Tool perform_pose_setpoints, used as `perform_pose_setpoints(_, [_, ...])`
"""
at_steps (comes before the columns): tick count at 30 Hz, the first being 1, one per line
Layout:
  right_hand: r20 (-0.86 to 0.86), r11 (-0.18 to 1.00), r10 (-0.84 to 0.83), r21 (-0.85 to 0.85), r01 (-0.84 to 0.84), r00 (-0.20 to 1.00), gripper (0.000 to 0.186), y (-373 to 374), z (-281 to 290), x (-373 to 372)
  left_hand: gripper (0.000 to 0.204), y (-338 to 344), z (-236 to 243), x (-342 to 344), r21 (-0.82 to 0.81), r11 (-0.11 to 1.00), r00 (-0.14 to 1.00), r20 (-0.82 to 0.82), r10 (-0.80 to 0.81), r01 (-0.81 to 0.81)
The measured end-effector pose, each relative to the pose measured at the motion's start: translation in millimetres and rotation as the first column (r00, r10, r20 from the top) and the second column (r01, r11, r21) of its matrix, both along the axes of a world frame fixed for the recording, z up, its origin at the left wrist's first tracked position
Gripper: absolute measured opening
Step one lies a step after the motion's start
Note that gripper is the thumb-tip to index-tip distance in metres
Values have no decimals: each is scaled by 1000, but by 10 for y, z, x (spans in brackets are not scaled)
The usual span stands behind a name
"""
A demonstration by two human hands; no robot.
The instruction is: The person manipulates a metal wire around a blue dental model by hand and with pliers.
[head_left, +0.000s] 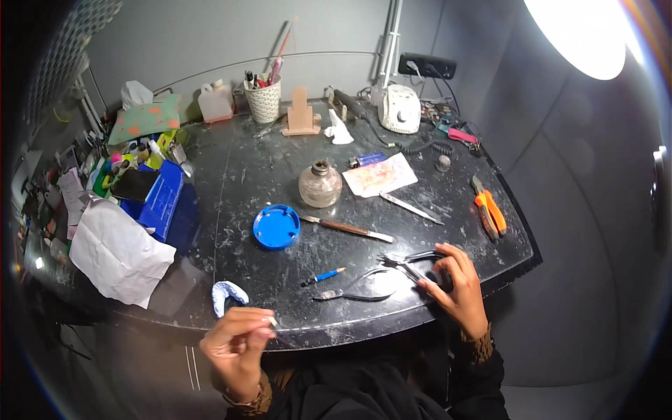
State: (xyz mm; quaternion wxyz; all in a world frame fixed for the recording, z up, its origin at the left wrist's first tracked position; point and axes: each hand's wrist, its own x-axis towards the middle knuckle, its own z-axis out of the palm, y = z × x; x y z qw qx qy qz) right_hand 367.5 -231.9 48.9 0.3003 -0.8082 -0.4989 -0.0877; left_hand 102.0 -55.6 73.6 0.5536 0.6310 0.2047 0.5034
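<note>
Scuffed black tabletop (224, 203), slender pliers (397, 261)

I have the left hand (236, 346) raised at seven o'clock, its grip pinched, thumb and fingertips close together, aimed toward one o'clock. The right hand (460, 294) sits at four o'clock, its grip curved wide, thumb well apart from the index finger, both reaching toward eleven o'clock. My sleeved right forearm (477, 378) comes up from five o'clock, wrist lightly bent.
</note>
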Motion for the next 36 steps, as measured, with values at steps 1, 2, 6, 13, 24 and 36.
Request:
perform_pose_setpoints(1, [27, 999, 39, -15, -39, 999, 33, 6, 3, 19, 6, -59, -16, 40, 24, 1000, 999, -34, -17, 17])
perform_pose_setpoints(2, [52, 996, 84, -31, -83, 995, 34, 25, 13, 34, 7, -126, 10, 81, -8, 999, 998, -51, -48, 48])
perform_pose_setpoints(6, [24, 972, 212, -104, -209, 977, 27, 136, 49, 39, 10, -146, -12, 118, 78, 993, 994, -83, -77, 83])
perform_pose_setpoints(13, [86, 997, 45, -73, -38, 995, 15, 219, -34, 120, 9, 33, -212, -21, -13, 1000, 993, -119, -9, 7])
perform_pose_setpoints(24, [6, 857, 459, -265, -441, 889, 28, 634, -2, -382, 11, 121, -208, 116, 86, 982, 979, -128, -156, 167])
perform_pose_setpoints(36, [142, 963, -198, -157, 220, 970, 31, 52, 74, 1, 11, 115, -204, 163, 85, 988, 980, -163, -115, 130])
